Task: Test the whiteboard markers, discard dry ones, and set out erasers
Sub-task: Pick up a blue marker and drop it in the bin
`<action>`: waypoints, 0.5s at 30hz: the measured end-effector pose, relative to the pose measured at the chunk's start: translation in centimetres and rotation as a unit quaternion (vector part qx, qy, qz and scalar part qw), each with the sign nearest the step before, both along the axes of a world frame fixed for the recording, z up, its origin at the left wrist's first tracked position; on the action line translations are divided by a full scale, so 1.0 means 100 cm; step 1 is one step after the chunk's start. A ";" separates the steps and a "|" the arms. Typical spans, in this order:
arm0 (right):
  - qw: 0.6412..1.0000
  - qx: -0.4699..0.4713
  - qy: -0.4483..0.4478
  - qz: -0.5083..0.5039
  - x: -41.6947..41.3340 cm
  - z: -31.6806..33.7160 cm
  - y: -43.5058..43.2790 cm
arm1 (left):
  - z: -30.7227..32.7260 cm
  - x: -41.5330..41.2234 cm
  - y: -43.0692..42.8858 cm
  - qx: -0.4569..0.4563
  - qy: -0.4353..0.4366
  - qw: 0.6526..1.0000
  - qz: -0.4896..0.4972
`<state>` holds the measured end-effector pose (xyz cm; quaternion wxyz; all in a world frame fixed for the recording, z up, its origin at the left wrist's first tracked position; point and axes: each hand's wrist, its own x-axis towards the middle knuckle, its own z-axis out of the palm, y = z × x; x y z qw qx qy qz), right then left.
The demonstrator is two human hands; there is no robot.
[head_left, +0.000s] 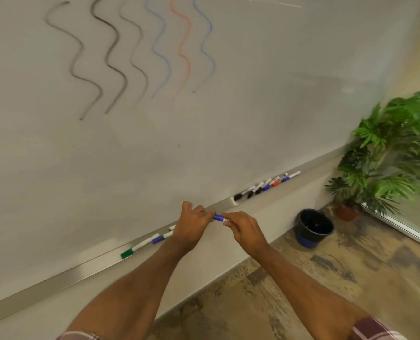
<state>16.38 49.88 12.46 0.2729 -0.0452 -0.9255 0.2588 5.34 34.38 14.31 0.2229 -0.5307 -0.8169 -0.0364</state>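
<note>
A blue marker point(219, 217) is held between both hands just in front of the whiteboard tray point(76, 273). My left hand point(191, 225) grips one end and my right hand point(244, 229) pinches the other end. On the tray left of my hands lie a green-capped marker point(137, 247) and a blue-capped marker point(161, 238). Several more markers point(265, 186) lie in a row further right on the tray. The whiteboard point(228, 106) carries several wavy test lines in black, blue and red.
A black bucket point(314, 227) stands on the floor below the tray's right end. A potted green plant point(385, 163) fills the right corner, beside a glass panel. The floor is patterned brown.
</note>
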 end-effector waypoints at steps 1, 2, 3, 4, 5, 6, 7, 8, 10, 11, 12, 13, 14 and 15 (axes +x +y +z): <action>1.000 -0.006 -0.009 -0.006 0.007 -0.003 0.014 | -0.005 0.002 0.015 -0.002 0.001 1.000 -0.011; 1.000 -0.011 -0.025 -0.010 0.014 -0.004 0.027 | -0.010 0.005 0.031 -0.008 -0.002 1.000 -0.021; 0.999 -0.013 -0.048 -0.015 0.021 -0.006 0.042 | -0.014 0.009 0.046 -0.019 -0.011 0.999 -0.028; 0.997 -0.006 -0.073 -0.023 0.028 -0.007 0.056 | -0.020 0.014 0.061 -0.029 -0.025 0.999 -0.034; 0.994 0.007 -0.099 -0.033 0.036 -0.009 0.072 | -0.024 0.021 0.077 -0.039 -0.043 0.998 -0.039; 0.991 0.023 -0.125 -0.042 0.043 -0.010 0.085 | -0.028 0.028 0.091 -0.045 -0.059 0.996 -0.041; 0.987 0.035 -0.148 -0.052 0.050 -0.010 0.098 | -0.034 0.035 0.104 -0.046 -0.067 0.996 -0.045; 0.983 0.044 -0.164 -0.065 0.059 -0.011 0.109 | -0.042 0.041 0.119 -0.044 -0.070 0.995 -0.051; 0.978 0.050 -0.178 -0.099 0.076 -0.018 0.128 | -0.053 0.056 0.148 -0.050 -0.094 0.993 -0.048; 0.974 0.049 -0.186 -0.120 0.085 -0.024 0.137 | -0.057 0.064 0.162 -0.051 -0.114 0.991 -0.039; 0.971 0.047 -0.188 -0.144 0.094 -0.030 0.145 | -0.059 0.072 0.176 -0.061 -0.142 0.987 -0.032; 0.966 0.042 -0.188 -0.172 0.102 -0.035 0.154 | -0.061 0.079 0.189 -0.078 -0.173 0.981 -0.028; 0.962 0.041 -0.183 -0.198 0.109 -0.040 0.163 | -0.064 0.084 0.202 -0.086 -0.201 0.975 -0.029; 0.958 0.046 -0.182 -0.215 0.117 -0.044 0.172 | -0.066 0.088 0.215 -0.092 -0.222 0.970 -0.033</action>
